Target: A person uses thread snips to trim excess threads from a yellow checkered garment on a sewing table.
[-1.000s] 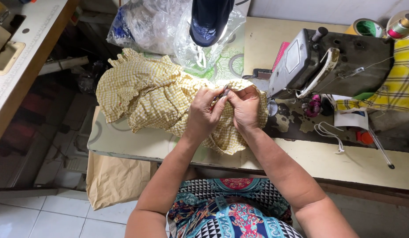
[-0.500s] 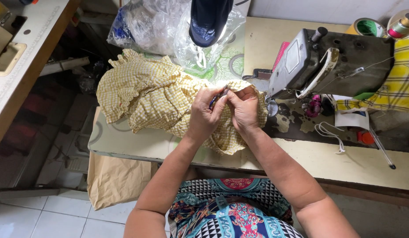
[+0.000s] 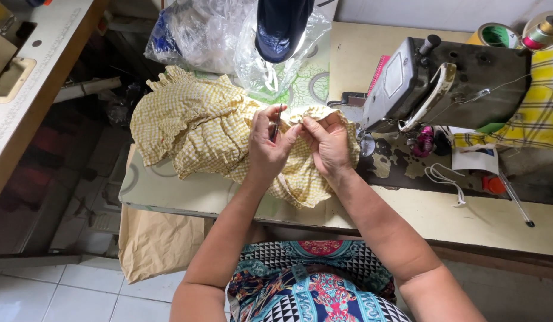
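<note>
Left hand (image 3: 267,146) closed around a small dark metal tool (image 3: 276,126), thin like a thread snip or seam ripper, exact kind too small to tell; tip pointing up toward twelve o'clock, pinched between thumb and fingers. Right hand (image 3: 327,143) just beside at three o'clock, fingers curled and pinching a ruffled edge of the yellow gingham garment (image 3: 199,128), fingertips nearly touching those of the left. Both hands resting on top of the cloth, wrists down toward six o'clock.

Garment bunched in a heap under and around the hands, spreading mostly toward nine and ten o'clock, frilled hem showing along the far edge, one fold hanging over the near rim of the table (image 3: 467,217). Table pale cream, with a lower shelf edge at seven o'clock and a tan cloth (image 3: 160,241) draped beneath.

At two to three o'clock from the hands, a worn dark sewing machine (image 3: 455,83), head tilted, its needle end just beside the right hand. White cord (image 3: 446,179) and a small red cap (image 3: 493,185) lying near its base at four o'clock. Yellow plaid fabric (image 3: 542,101) at far three o'clock. Clear plastic bags (image 3: 223,36) at twelve o'clock, a dark blue object (image 3: 282,27) over them. Roll of tape (image 3: 494,34) and thread spool (image 3: 542,33) at one o'clock.
</note>
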